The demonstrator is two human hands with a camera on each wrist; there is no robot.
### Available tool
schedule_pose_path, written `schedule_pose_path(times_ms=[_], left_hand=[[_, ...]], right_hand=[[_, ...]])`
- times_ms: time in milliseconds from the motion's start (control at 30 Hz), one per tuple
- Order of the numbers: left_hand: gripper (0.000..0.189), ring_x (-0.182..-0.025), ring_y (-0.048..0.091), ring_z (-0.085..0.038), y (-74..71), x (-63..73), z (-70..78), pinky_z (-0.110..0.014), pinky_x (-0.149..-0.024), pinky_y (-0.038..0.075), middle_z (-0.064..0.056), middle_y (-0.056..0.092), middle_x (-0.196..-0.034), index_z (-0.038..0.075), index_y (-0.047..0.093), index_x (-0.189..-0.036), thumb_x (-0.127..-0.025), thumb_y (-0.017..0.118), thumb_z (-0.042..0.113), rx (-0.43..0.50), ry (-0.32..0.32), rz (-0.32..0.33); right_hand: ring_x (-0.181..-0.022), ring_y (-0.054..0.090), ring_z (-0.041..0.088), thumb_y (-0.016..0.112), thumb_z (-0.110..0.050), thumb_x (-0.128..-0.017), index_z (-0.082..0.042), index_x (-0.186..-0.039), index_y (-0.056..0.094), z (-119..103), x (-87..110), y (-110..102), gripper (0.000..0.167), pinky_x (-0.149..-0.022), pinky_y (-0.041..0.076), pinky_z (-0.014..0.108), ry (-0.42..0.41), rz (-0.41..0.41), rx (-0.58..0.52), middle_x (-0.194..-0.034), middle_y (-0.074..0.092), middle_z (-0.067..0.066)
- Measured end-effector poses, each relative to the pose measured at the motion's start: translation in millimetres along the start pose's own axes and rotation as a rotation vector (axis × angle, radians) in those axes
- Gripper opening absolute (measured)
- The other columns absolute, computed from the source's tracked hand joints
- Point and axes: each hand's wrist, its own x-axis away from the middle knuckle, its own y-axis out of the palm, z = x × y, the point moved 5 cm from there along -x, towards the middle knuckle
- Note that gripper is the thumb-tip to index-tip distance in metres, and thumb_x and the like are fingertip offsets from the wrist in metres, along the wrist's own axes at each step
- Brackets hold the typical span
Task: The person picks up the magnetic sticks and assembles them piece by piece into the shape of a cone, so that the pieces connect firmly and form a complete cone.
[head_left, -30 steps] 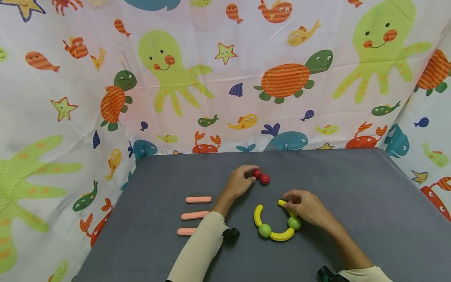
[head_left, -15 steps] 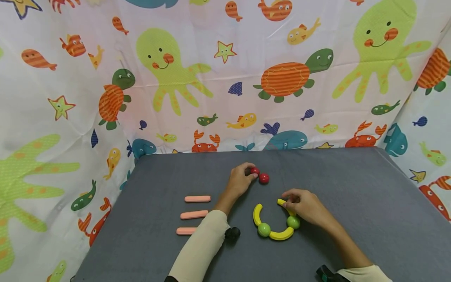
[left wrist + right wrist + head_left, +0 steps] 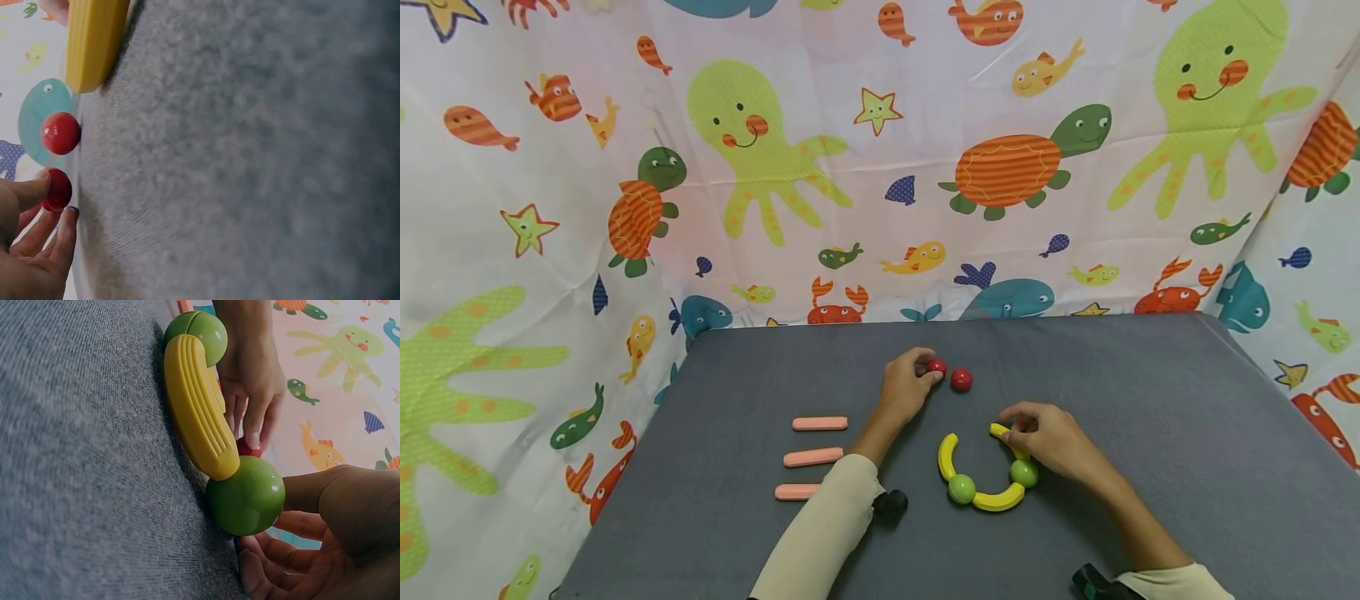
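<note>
My left hand point(image 3: 904, 387) holds a small red ball point(image 3: 936, 367) between thumb and fingers. In the left wrist view the thumb lies on that ball's point(image 3: 58, 189) side. A second red ball point(image 3: 962, 380) rests just to its right. My right hand point(image 3: 1052, 437) pinches the upper-right toy banana point(image 3: 997, 430) of a U-shaped arrangement. Two more toy bananas, one on the left point(image 3: 948, 454) and one at the bottom point(image 3: 1000, 500), belong to the U. Between the bananas sit two green balls, right point(image 3: 1023, 473) and left point(image 3: 962, 489). In the right wrist view, the nearer green ball point(image 3: 245, 495) hides the pinched banana.
Three pink sticks point(image 3: 820, 424) lie in a column at the left, the lowest partly covered by the left sleeve point(image 3: 831, 521). A grey cloth point(image 3: 1150, 400) covers the table. Behind hangs a curtain point(image 3: 820, 275) printed with sea animals.
My left hand has taken hold of the left red ball and drawn it slightly left, opening a gap to the other one. The right hand stays on the banana.
</note>
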Motion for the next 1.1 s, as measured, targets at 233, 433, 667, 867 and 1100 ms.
schedule_pose_path(times_ms=[233, 433, 667, 867, 1100], left_hand=[[0.040, -0.106, 0.074, -0.025, -8.6, 12.5, 5.9, -0.039, -0.095, 0.059, -0.011, 0.072, -0.127, 0.004, 0.069, -0.137, -0.099, 0.077, 0.013, 0.044, 0.037, -0.018], [0.037, -0.109, 0.072, -0.024, -11.8, 27.1, 15.8, -0.039, -0.096, 0.059, -0.010, 0.068, -0.128, 0.007, 0.070, -0.135, -0.101, 0.075, 0.018, 0.070, 0.050, -0.043], [0.038, -0.109, 0.073, -0.024, -14.5, 36.9, 29.8, -0.035, -0.093, 0.060, -0.007, 0.070, -0.126, 0.013, 0.072, -0.134, -0.098, 0.078, 0.025, 0.147, 0.080, -0.038], [0.040, -0.104, 0.074, -0.023, -11.9, 44.7, 38.4, -0.028, -0.086, 0.061, -0.007, 0.071, -0.124, 0.011, 0.073, -0.132, -0.096, 0.082, 0.024, 0.161, 0.115, -0.054], [0.041, -0.102, 0.074, -0.019, -6.0, 56.6, 41.3, -0.025, -0.086, 0.060, -0.007, 0.071, -0.126, 0.010, 0.071, -0.134, -0.096, 0.082, 0.021, 0.077, 0.173, -0.155]], right_hand=[[-0.074, 0.057, 0.017, 0.073, -0.011, -0.098, -0.003, -0.121, 0.074, 2, 1.6, 0, 0.024, -0.060, 0.046, 0.026, 0.017, -0.010, -0.004, -0.088, 0.064, 0.003], [-0.074, 0.057, 0.015, 0.074, -0.012, -0.097, -0.001, -0.119, 0.075, 3, 2.8, 0, 0.024, -0.060, 0.046, 0.026, 0.008, 0.000, 0.012, -0.089, 0.065, 0.002], [-0.074, 0.057, 0.013, 0.077, -0.012, -0.095, -0.001, -0.114, 0.077, 2, 3.0, 0, 0.022, -0.061, 0.046, 0.024, -0.006, 0.022, 0.042, -0.089, 0.067, 0.001], [-0.075, 0.057, 0.014, 0.077, -0.011, -0.095, 0.000, -0.114, 0.077, 2, 2.2, 1, 0.022, -0.061, 0.047, 0.025, -0.001, 0.017, 0.047, -0.088, 0.067, 0.002], [-0.075, 0.058, 0.014, 0.078, -0.015, -0.094, -0.001, -0.113, 0.078, 0, -0.1, 1, 0.024, -0.061, 0.047, 0.025, -0.014, 0.018, 0.048, -0.090, 0.070, 0.001]])
